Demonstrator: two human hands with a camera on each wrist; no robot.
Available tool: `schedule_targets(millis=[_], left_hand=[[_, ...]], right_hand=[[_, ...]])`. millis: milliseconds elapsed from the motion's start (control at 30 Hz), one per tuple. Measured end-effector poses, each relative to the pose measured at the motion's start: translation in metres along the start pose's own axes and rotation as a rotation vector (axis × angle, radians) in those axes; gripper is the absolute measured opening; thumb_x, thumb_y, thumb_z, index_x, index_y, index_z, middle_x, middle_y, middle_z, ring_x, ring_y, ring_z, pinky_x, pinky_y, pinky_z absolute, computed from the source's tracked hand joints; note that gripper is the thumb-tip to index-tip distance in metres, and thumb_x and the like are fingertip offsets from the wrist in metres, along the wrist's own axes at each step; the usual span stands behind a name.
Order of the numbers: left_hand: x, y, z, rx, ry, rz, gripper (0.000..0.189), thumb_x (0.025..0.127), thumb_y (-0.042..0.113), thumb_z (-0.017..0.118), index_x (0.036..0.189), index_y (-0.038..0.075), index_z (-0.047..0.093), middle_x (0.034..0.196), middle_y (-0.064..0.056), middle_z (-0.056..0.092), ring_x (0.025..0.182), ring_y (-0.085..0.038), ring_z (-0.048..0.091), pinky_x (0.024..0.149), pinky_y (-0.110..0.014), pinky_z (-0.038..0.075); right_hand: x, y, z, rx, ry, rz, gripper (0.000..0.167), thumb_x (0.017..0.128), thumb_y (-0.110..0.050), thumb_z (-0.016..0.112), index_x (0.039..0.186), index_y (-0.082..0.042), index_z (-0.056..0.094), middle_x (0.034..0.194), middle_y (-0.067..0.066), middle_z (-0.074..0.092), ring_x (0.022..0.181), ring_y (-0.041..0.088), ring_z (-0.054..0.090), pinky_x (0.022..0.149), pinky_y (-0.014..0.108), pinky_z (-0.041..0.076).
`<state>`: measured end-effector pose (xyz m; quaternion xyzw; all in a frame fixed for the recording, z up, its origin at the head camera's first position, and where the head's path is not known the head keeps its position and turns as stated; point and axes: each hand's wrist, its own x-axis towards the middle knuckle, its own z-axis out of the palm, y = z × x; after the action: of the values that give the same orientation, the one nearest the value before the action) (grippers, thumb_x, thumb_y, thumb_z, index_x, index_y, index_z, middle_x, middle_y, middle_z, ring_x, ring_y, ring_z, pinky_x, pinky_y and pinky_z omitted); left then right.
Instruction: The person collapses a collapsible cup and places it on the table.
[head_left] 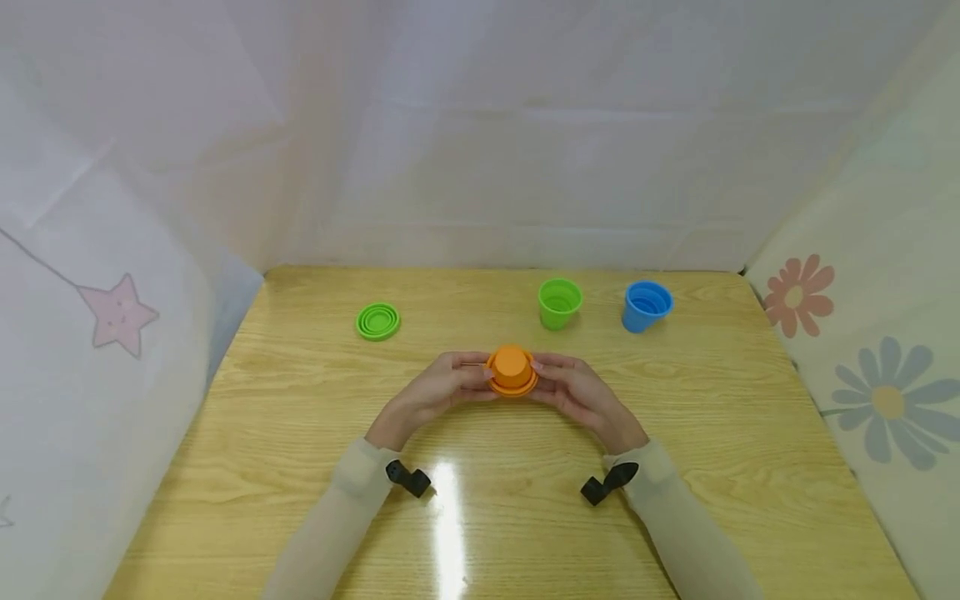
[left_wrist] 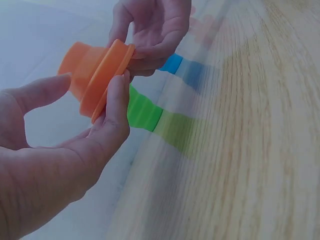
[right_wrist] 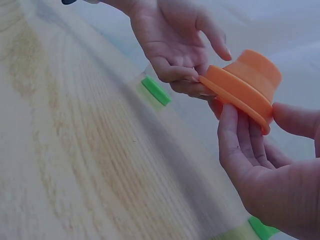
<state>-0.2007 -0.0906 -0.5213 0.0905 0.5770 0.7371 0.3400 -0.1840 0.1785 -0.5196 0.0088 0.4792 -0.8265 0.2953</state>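
An orange collapsible cup [head_left: 512,368] is held above the table, its base turned up and its wall partly folded into the wide rim. My left hand [head_left: 444,388] grips it from the left, fingers along the rim and thumb by the wall. On the opposite side my right hand [head_left: 579,393] pinches the rim between thumb and fingers. In the left wrist view the orange cup [left_wrist: 95,80] is tilted, its narrow base pointing up and left. The right wrist view shows the right fingers under the rim of the cup [right_wrist: 245,90].
A flattened green collapsible cup [head_left: 378,322] lies at the back left of the wooden table [head_left: 300,467]. Behind the hands to the right stand an extended green cup [head_left: 560,304] and an extended blue cup [head_left: 647,307]. Pale cloth [head_left: 525,167] hangs around the table.
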Motion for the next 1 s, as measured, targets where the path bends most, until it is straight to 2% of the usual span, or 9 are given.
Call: schedule_targets(millis=[133, 200, 267, 400, 700, 833, 1000], left_hand=[[-0.002, 0.003, 0.002, -0.058, 0.008, -0.025, 0.047, 0.109, 0.015, 0.056, 0.151, -0.006, 0.049, 0.137, -0.02, 0.066, 0.109, -0.022, 0.074, 0.101, -0.035, 0.064], [-0.003, 0.005, 0.004, -0.054, 0.029, -0.037, 0.047, 0.11, 0.018, 0.056, 0.149, -0.006, 0.051, 0.13, -0.016, 0.069, 0.106, -0.021, 0.075, 0.1, -0.034, 0.065], [-0.003, 0.007, 0.007, -0.036, 0.048, -0.043, 0.045, 0.11, 0.02, 0.057, 0.147, -0.006, 0.053, 0.124, -0.011, 0.07, 0.103, -0.019, 0.075, 0.097, -0.032, 0.065], [-0.002, 0.007, 0.01, 0.0, 0.073, -0.045, 0.041, 0.111, 0.021, 0.056, 0.141, -0.007, 0.058, 0.113, -0.007, 0.072, 0.096, -0.017, 0.075, 0.091, -0.029, 0.067], [-0.002, 0.008, 0.011, 0.094, 0.099, -0.056, 0.041, 0.112, 0.022, 0.053, 0.142, -0.004, 0.06, 0.119, -0.01, 0.069, 0.092, -0.016, 0.073, 0.089, -0.029, 0.067], [-0.002, 0.008, 0.009, 0.125, 0.102, -0.059, 0.041, 0.113, 0.021, 0.049, 0.144, -0.005, 0.059, 0.122, -0.013, 0.068, 0.09, -0.016, 0.072, 0.086, -0.028, 0.067], [0.001, 0.007, 0.008, 0.149, 0.107, -0.073, 0.041, 0.113, 0.021, 0.048, 0.141, -0.007, 0.06, 0.119, -0.012, 0.068, 0.087, -0.015, 0.072, 0.083, -0.028, 0.068]], right_hand=[[0.0, 0.003, 0.001, -0.017, -0.016, -0.005, 0.026, 0.111, -0.009, 0.051, 0.125, -0.008, 0.072, 0.121, 0.006, 0.078, 0.11, 0.018, 0.075, 0.096, 0.036, 0.066], [0.001, 0.004, 0.002, -0.041, -0.02, -0.004, 0.026, 0.112, -0.013, 0.05, 0.123, -0.011, 0.074, 0.119, 0.005, 0.079, 0.108, 0.017, 0.076, 0.095, 0.036, 0.066], [0.002, 0.006, 0.003, -0.058, -0.011, 0.005, 0.026, 0.112, -0.017, 0.051, 0.124, -0.011, 0.074, 0.116, 0.004, 0.08, 0.105, 0.016, 0.077, 0.092, 0.034, 0.067], [0.003, 0.009, 0.006, -0.061, 0.006, 0.026, 0.033, 0.113, -0.023, 0.049, 0.135, -0.006, 0.066, 0.115, 0.003, 0.08, 0.103, 0.015, 0.077, 0.089, 0.032, 0.066], [0.003, 0.008, 0.01, -0.079, 0.022, 0.038, 0.046, 0.113, -0.017, 0.049, 0.151, 0.009, 0.048, 0.116, 0.004, 0.079, 0.106, 0.017, 0.077, 0.092, 0.033, 0.067], [0.005, 0.005, 0.012, -0.168, 0.038, 0.027, 0.046, 0.111, -0.011, 0.051, 0.148, 0.015, 0.047, 0.114, 0.004, 0.078, 0.103, 0.016, 0.077, 0.09, 0.033, 0.068], [0.008, 0.0, 0.015, -0.28, 0.063, 0.013, 0.036, 0.108, -0.008, 0.053, 0.136, 0.015, 0.057, 0.11, 0.004, 0.074, 0.096, 0.015, 0.076, 0.086, 0.032, 0.068]])
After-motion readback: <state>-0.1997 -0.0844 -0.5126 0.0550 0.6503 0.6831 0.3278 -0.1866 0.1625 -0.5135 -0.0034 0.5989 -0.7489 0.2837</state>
